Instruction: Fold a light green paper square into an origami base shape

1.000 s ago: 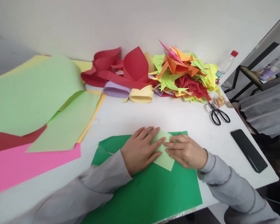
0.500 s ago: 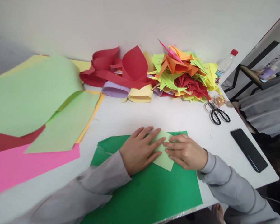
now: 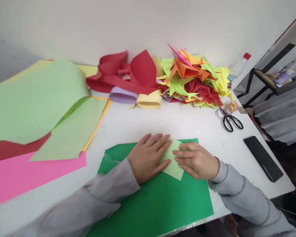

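Note:
A small light green folded paper (image 3: 173,168) lies on a large dark green sheet (image 3: 162,200) at the near edge of the white table (image 3: 177,123). My left hand (image 3: 148,158) lies flat on the paper's left part, fingers stretched out and pressing it down. My right hand (image 3: 196,160) rests on its right part, fingers together and pointing left, their tips meeting those of the left hand. Most of the small paper is hidden under both hands.
Large light green (image 3: 34,98), yellow, red and pink (image 3: 22,177) sheets cover the left. Curled red, purple and yellow papers (image 3: 133,82) and a heap of folded figures (image 3: 194,79) stand at the back. Scissors (image 3: 229,120), a black phone (image 3: 262,158) and a bottle (image 3: 239,67) are on the right.

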`<move>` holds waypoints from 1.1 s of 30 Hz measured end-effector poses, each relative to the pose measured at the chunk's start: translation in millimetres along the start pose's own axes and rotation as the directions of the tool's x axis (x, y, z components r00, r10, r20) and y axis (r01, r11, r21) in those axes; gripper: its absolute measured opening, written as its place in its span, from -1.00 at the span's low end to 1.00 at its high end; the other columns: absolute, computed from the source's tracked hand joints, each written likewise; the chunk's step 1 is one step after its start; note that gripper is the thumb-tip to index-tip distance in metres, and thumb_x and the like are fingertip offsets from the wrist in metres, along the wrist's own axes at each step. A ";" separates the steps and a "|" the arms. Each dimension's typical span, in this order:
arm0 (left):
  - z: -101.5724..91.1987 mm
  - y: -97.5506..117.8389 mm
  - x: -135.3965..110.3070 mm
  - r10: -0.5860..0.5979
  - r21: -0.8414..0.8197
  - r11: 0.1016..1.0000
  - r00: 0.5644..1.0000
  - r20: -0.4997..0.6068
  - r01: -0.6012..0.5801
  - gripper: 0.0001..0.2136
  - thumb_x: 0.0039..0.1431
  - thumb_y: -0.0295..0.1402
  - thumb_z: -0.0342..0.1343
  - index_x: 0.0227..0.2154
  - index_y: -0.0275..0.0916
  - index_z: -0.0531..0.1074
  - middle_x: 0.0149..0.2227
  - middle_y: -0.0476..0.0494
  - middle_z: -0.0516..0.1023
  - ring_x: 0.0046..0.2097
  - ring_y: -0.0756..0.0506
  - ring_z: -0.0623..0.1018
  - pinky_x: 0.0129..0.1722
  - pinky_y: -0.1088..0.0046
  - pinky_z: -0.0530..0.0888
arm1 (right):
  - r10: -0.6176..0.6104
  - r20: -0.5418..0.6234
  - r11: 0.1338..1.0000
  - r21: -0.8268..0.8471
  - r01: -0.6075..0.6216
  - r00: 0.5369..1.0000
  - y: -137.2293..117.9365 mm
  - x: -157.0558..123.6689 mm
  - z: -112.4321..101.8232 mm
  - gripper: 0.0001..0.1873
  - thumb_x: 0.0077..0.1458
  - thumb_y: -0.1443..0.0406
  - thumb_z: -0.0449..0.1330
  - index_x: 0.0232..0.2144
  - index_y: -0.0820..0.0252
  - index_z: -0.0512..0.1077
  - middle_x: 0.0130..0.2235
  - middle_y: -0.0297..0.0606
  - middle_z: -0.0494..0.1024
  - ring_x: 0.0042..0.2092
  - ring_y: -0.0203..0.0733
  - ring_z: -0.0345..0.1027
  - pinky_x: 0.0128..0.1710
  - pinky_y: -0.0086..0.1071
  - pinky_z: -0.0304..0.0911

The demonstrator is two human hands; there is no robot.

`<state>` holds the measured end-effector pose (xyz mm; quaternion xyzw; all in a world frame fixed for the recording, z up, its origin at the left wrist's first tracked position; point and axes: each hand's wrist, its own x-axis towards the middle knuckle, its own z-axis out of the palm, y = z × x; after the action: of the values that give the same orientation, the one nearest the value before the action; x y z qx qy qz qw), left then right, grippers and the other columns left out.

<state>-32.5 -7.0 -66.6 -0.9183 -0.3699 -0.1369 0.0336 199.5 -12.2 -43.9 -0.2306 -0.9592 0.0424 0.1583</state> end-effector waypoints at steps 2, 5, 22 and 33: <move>-0.5 0.2 0.4 0.000 0.001 1.000 1.000 0.003 0.000 -0.53 0.25 -0.13 -0.14 0.10 -0.31 0.32 0.20 -0.31 0.30 0.13 -0.35 0.33 0.06 -0.01 0.25 | -0.002 -0.004 1.000 -0.001 0.002 1.000 0.0 0.1 -0.1 -0.74 0.20 0.29 0.07 -0.13 0.26 0.48 0.01 -0.16 0.51 0.00 -0.05 0.27 -0.08 -0.13 0.29; -1.2 1.0 0.9 -0.007 0.016 1.000 1.000 -0.014 0.007 -0.52 0.23 -0.13 -0.11 0.09 -0.33 0.34 0.21 -0.42 0.26 0.12 -0.37 0.35 0.05 -0.02 0.27 | 0.002 0.002 1.000 0.001 -0.002 1.000 0.2 -0.1 -0.3 -0.74 0.20 0.28 0.08 -0.13 0.26 0.48 0.01 -0.17 0.51 0.01 -0.05 0.27 -0.08 -0.13 0.28; -1.2 4.1 2.7 -0.015 -0.012 1.000 0.999 -0.028 0.015 -0.48 0.19 -0.07 -0.09 0.04 -0.36 0.37 0.09 -0.41 0.37 0.07 -0.39 0.33 0.02 -0.04 0.31 | 0.013 0.033 1.000 0.012 -0.014 0.999 -0.3 0.3 -0.2 -0.73 0.22 0.27 0.05 -0.13 0.23 0.48 0.02 -0.18 0.50 0.01 -0.05 0.26 -0.07 -0.12 0.27; 8.2 9.9 -0.8 -0.046 -0.065 0.997 0.996 -0.080 0.041 -0.47 0.20 -0.06 -0.10 0.08 -0.37 0.31 0.14 -0.43 0.32 0.16 -0.39 0.27 0.12 -0.07 0.21 | 0.020 0.053 1.000 0.009 -0.020 0.998 0.0 0.4 -0.7 -0.72 0.21 0.28 0.04 -0.13 0.24 0.47 0.02 -0.15 0.50 0.02 -0.07 0.25 -0.05 -0.14 0.24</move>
<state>-24.4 -13.3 -74.3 -0.9043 -0.3836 -0.1865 0.0167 199.4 -12.0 -43.1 -0.2383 -0.9604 0.0544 0.1337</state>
